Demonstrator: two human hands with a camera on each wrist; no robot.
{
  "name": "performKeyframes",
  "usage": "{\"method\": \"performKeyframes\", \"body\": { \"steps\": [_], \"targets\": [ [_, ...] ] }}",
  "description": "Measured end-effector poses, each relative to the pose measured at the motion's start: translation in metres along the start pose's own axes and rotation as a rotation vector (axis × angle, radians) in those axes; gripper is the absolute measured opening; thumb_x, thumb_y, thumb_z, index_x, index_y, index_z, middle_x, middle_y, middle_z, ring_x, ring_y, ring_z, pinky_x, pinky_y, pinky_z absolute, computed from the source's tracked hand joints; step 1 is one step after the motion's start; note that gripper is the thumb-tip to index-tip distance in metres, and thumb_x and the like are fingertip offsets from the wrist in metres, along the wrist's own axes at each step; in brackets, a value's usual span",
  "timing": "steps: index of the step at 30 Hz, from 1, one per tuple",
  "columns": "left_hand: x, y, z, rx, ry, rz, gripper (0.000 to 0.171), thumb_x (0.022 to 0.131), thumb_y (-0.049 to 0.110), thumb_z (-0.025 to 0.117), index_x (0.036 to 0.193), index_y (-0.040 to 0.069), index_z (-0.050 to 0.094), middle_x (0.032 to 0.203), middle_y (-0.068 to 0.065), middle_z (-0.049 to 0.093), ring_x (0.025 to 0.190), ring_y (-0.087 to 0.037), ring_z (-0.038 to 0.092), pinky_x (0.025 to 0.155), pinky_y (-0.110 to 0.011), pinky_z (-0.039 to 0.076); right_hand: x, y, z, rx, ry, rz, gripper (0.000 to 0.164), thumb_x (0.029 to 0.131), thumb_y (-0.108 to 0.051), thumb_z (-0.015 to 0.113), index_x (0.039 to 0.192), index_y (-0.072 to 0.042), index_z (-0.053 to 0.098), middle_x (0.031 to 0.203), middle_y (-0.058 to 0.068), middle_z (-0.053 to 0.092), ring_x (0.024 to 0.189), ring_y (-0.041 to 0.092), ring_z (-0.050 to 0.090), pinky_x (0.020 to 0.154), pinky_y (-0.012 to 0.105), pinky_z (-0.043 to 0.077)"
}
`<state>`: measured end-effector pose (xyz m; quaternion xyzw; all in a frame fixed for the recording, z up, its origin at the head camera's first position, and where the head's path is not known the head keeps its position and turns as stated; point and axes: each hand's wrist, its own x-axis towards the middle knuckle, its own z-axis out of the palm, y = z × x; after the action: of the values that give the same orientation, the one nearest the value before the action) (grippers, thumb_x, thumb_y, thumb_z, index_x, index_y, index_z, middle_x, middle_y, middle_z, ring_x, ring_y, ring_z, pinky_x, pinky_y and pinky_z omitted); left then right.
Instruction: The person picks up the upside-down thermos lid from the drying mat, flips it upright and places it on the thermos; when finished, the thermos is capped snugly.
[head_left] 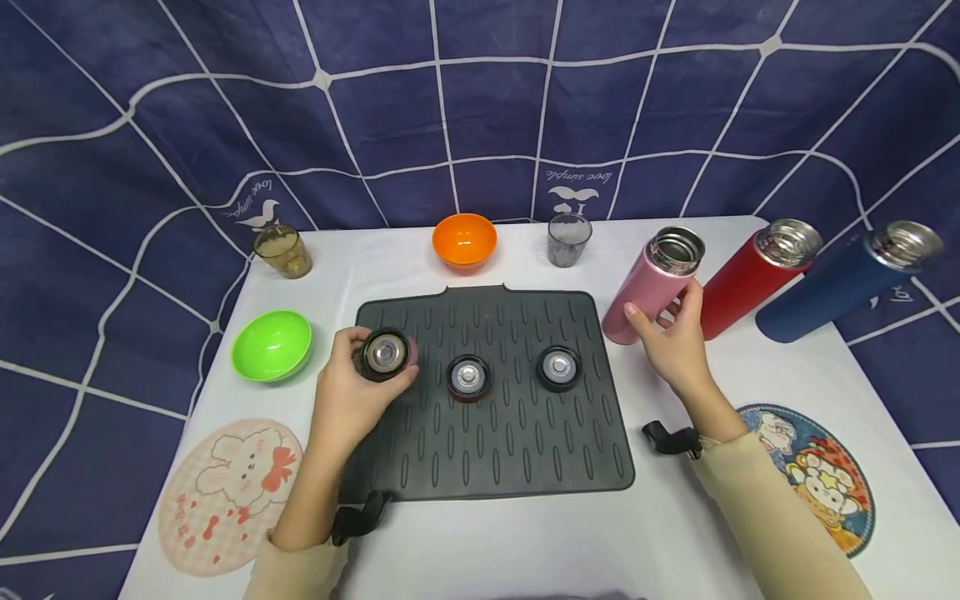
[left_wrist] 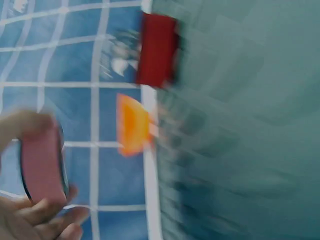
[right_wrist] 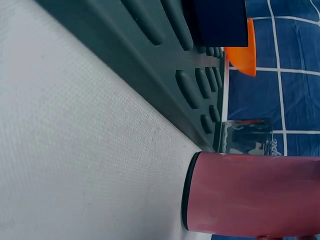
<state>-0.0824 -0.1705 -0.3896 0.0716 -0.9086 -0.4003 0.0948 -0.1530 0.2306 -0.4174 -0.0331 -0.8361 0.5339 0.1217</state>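
In the head view my left hand (head_left: pixel 347 400) holds a pink bottle lid (head_left: pixel 386 355) by its sides above the left part of the dark grey mat, its inner side facing up. The left wrist view, blurred, shows the pink lid (left_wrist: pixel 42 162) between thumb and fingers. My right hand (head_left: pixel 678 350) grips the pink thermos bottle (head_left: pixel 643 292), which is upright and uncapped just right of the mat. Its lower body (right_wrist: pixel 250 195) fills the corner of the right wrist view. On the mat lie a red lid (head_left: pixel 468 394) and a dark blue lid (head_left: pixel 558 368).
Right of the pink bottle stand uncapped red (head_left: pixel 742 287) and blue (head_left: pixel 825 287) thermos bottles. Behind the mat (head_left: pixel 517 450) are an orange bowl (head_left: pixel 464 240), a grey glass (head_left: pixel 567 242) and a brown glass (head_left: pixel 285 252). A green bowl (head_left: pixel 272 346) sits left; round placemats (head_left: pixel 225 492) lie either side.
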Motion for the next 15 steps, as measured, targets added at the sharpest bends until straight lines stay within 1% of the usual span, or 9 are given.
{"method": "performKeyframes", "body": {
  "steps": [1, 2, 5, 7, 11, 13, 15],
  "targets": [
    [0.001, 0.008, -0.001, -0.058, -0.024, 0.012, 0.075, 0.067, 0.038, 0.084, 0.125, 0.013, 0.044, 0.114, -0.009, 0.056, 0.105, -0.024, 0.053, 0.088, -0.043, 0.043, 0.000, 0.000, -0.001, 0.000, 0.001, -0.002, 0.082, 0.085, -0.025, 0.069, 0.145, -0.028, 0.014, 0.141, 0.006, 0.034, 0.126, 0.027, 0.044, 0.098, 0.047, 0.042],
    [0.003, 0.016, -0.001, -0.113, -0.042, 0.037, 0.074, 0.066, 0.039, 0.085, 0.123, 0.014, 0.045, 0.111, -0.006, 0.056, 0.102, -0.021, 0.052, 0.088, -0.040, 0.042, 0.000, 0.000, -0.001, -0.003, 0.002, -0.002, 0.081, 0.085, -0.025, 0.069, 0.145, -0.028, 0.014, 0.141, 0.006, 0.034, 0.126, 0.027, 0.044, 0.098, 0.047, 0.043],
    [0.010, 0.042, 0.002, -0.226, -0.093, 0.126, 0.073, 0.064, 0.040, 0.086, 0.123, 0.016, 0.049, 0.109, -0.001, 0.054, 0.098, -0.015, 0.047, 0.087, -0.036, 0.039, 0.001, 0.001, -0.002, -0.007, 0.004, -0.003, 0.081, 0.086, -0.026, 0.068, 0.145, -0.028, 0.014, 0.141, 0.007, 0.034, 0.126, 0.028, 0.044, 0.097, 0.047, 0.043],
    [0.015, 0.057, 0.007, -0.262, -0.121, 0.183, 0.072, 0.063, 0.041, 0.086, 0.123, 0.020, 0.053, 0.108, 0.003, 0.055, 0.095, -0.013, 0.049, 0.083, -0.037, 0.042, 0.002, 0.002, -0.003, -0.004, 0.003, -0.006, 0.080, 0.086, -0.027, 0.069, 0.145, -0.028, 0.014, 0.140, 0.007, 0.034, 0.126, 0.027, 0.045, 0.096, 0.046, 0.044],
    [0.024, 0.086, 0.021, -0.295, -0.178, 0.282, 0.071, 0.061, 0.043, 0.087, 0.124, 0.030, 0.058, 0.106, 0.008, 0.056, 0.094, -0.008, 0.050, 0.083, -0.037, 0.045, 0.002, 0.004, -0.001, 0.002, -0.010, -0.014, 0.080, 0.085, -0.028, 0.069, 0.144, -0.028, 0.015, 0.140, 0.008, 0.034, 0.126, 0.028, 0.045, 0.095, 0.046, 0.044],
    [0.028, 0.099, 0.030, -0.307, -0.213, 0.326, 0.072, 0.062, 0.043, 0.086, 0.127, 0.033, 0.057, 0.108, 0.009, 0.055, 0.096, -0.007, 0.050, 0.084, -0.034, 0.046, 0.002, 0.004, -0.001, 0.002, -0.016, -0.014, 0.081, 0.085, -0.028, 0.069, 0.144, -0.029, 0.014, 0.140, 0.009, 0.034, 0.127, 0.029, 0.044, 0.095, 0.048, 0.043],
    [0.033, 0.113, 0.040, -0.318, -0.255, 0.369, 0.075, 0.064, 0.042, 0.085, 0.131, 0.037, 0.053, 0.114, 0.010, 0.054, 0.100, -0.005, 0.050, 0.087, -0.032, 0.046, 0.001, 0.005, -0.001, 0.001, -0.016, -0.015, 0.080, 0.085, -0.028, 0.069, 0.144, -0.029, 0.014, 0.140, 0.009, 0.034, 0.127, 0.029, 0.043, 0.095, 0.049, 0.043]
  ]
}}
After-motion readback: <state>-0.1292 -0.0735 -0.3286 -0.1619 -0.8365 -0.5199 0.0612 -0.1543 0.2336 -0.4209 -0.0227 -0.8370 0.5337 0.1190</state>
